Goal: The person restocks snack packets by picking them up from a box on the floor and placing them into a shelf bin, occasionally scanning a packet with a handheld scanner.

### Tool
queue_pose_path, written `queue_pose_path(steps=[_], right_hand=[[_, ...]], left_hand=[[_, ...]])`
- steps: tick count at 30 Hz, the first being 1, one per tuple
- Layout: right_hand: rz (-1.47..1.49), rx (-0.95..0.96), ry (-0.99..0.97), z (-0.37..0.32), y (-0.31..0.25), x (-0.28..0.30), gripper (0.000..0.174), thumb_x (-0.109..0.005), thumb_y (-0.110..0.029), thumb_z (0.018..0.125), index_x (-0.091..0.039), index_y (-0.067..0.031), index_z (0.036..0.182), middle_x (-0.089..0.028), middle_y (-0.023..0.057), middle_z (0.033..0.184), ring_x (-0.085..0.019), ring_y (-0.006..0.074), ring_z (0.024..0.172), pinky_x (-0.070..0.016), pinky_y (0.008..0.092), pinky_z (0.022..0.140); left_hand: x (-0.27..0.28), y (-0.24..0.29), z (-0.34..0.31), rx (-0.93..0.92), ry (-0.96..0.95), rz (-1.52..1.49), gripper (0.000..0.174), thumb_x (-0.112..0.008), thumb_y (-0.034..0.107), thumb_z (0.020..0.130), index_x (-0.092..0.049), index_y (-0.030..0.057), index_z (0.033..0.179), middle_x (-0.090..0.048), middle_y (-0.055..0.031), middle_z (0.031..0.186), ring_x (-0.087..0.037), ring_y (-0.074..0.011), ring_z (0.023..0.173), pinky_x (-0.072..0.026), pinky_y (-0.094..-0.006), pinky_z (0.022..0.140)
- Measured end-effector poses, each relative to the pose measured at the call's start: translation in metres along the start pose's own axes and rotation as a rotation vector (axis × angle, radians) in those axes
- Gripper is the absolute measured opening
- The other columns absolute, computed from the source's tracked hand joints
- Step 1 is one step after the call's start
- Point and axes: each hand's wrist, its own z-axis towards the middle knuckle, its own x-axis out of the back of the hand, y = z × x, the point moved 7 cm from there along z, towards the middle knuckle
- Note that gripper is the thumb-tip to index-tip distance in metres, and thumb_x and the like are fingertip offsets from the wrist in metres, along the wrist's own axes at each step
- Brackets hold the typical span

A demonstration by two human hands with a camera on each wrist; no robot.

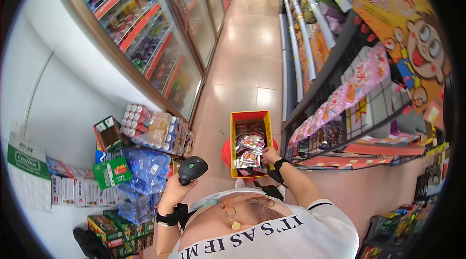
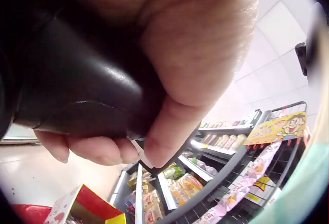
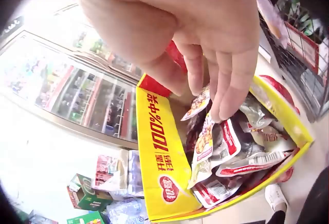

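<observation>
My left hand [image 1: 178, 190] grips a black handheld scanner [image 1: 193, 170]; in the left wrist view, the fingers [image 2: 97, 149] curl round its dark body [image 2: 87, 80]. A yellow and red box [image 1: 233, 145] stands upright on a red stool [image 1: 226, 154], holding several small shiny snack packets [image 1: 250, 147]. The right hand [image 1: 270, 156] reaches in over the box's right side. In the right wrist view, its fingers [image 3: 224, 87] point down, touching the packets [image 3: 224, 141] beside the box's yellow wall [image 3: 163, 152]; the thumb stands apart, and no grip on a packet shows.
Glass-door coolers [image 1: 141, 25] line the left of the tiled aisle [image 1: 242, 64]. Shelves [image 1: 310, 30] and a wire rack with pink packets [image 1: 349, 91] stand on the right. Wrapped bottles [image 1: 148, 166], cans [image 1: 145, 125] and cartons [image 1: 114, 232] are piled at the left.
</observation>
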Motion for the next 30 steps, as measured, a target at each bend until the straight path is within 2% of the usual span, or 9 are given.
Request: queue_pose_path(steps=[1,3,4,7,13,17,21,26,30], right_hand=[[0.219,-0.078,-0.159,-0.011,0.003,-0.002,0.012,-0.050,0.007,0.076,-0.050,0.0008,0.087,-0.048,0.0093,0.056,-0.053,0.0216,0.047,-0.0406,0.0346,0.039],[-0.083,0.037,-0.104,-0.041,-0.008,0.012,0.019,-0.058,-0.006,0.084,-0.056,0.0015,0.101,-0.062,0.0102,0.083,-0.063,0.0161,0.065,-0.0491,0.0268,0.051],[-0.329,0.184,-0.047,-0.077,-0.030,0.013,0.020,-0.059,-0.009,0.084,-0.057,0.0003,0.102,-0.062,0.0069,0.084,-0.062,0.0136,0.069,-0.0491,0.0251,0.055],[-0.367,0.317,-0.015,-0.118,-0.046,0.047,0.018,-0.059,-0.010,0.085,-0.058,-0.0011,0.101,-0.062,0.0053,0.085,-0.061,0.0111,0.068,-0.0482,0.0244,0.055],[-0.312,0.743,0.119,-0.229,-0.084,0.139,0.020,-0.060,-0.013,0.085,-0.060,-0.0001,0.101,-0.064,0.0074,0.083,-0.061,0.0143,0.075,-0.0490,0.0287,0.067],[-0.666,0.754,0.059,-0.371,-0.128,0.156,0.023,-0.062,-0.017,0.087,-0.062,-0.0029,0.105,-0.065,0.0069,0.090,-0.060,0.0128,0.081,-0.0482,0.0281,0.072],[-0.538,0.745,-0.148,-0.476,-0.157,0.175,0.021,-0.061,-0.015,0.088,-0.062,-0.0031,0.105,-0.065,0.0046,0.095,-0.060,0.0121,0.085,-0.0481,0.0268,0.074],[-0.321,0.991,0.169,-0.544,-0.219,0.241,0.016,-0.059,-0.011,0.089,-0.062,-0.0027,0.103,-0.064,0.0000,0.092,-0.057,0.0060,0.085,-0.0468,0.0234,0.075],[-0.501,1.170,0.485,-0.539,-0.270,0.293,0.015,-0.059,-0.007,0.086,-0.062,-0.0017,0.100,-0.063,0.0007,0.087,-0.056,0.0073,0.078,-0.0458,0.0239,0.069]], left_hand=[[-0.007,0.007,0.005,-0.026,-0.017,0.007,0.027,-0.073,0.016,0.075,-0.063,0.0023,0.096,-0.065,-0.0066,0.077,-0.056,-0.0136,0.071,-0.0464,-0.0298,0.068],[-0.026,0.024,0.018,-0.123,-0.086,0.026,0.028,-0.073,0.017,0.075,-0.064,0.0032,0.098,-0.066,-0.0078,0.080,-0.058,-0.0148,0.072,-0.0470,-0.0303,0.069],[-0.036,0.033,0.023,-0.151,-0.112,0.033,0.028,-0.073,0.017,0.075,-0.064,0.0032,0.098,-0.066,-0.0078,0.080,-0.058,-0.0148,0.072,-0.0470,-0.0303,0.069],[-0.074,0.059,0.036,-0.165,-0.223,0.151,0.030,-0.073,0.019,0.075,-0.064,0.0036,0.100,-0.067,-0.0087,0.082,-0.060,-0.0155,0.073,-0.0474,-0.0311,0.070],[-0.157,0.128,0.034,-0.252,-0.420,0.217,0.032,-0.075,0.020,0.073,-0.065,0.0010,0.097,-0.067,-0.0107,0.080,-0.061,-0.0168,0.072,-0.0481,-0.0320,0.070],[-0.210,0.152,0.027,-0.343,-0.501,0.149,0.030,-0.075,0.016,0.073,-0.066,0.0012,0.097,-0.068,-0.0096,0.083,-0.061,-0.0167,0.074,-0.0482,-0.0314,0.072],[-0.248,0.183,0.005,-0.407,-0.555,0.114,0.030,-0.075,0.016,0.072,-0.066,0.0021,0.097,-0.068,-0.0086,0.084,-0.062,-0.0171,0.076,-0.0485,-0.0313,0.073],[-0.277,0.188,-0.004,-0.415,-0.496,0.143,0.031,-0.075,0.018,0.071,-0.066,0.0022,0.097,-0.067,-0.0111,0.082,-0.062,-0.0170,0.075,-0.0487,-0.0316,0.071],[-0.287,0.187,-0.017,-0.430,-0.422,0.130,0.029,-0.073,0.016,0.071,-0.066,0.0019,0.095,-0.067,-0.0105,0.079,-0.062,-0.0156,0.073,-0.0484,-0.0310,0.069]])
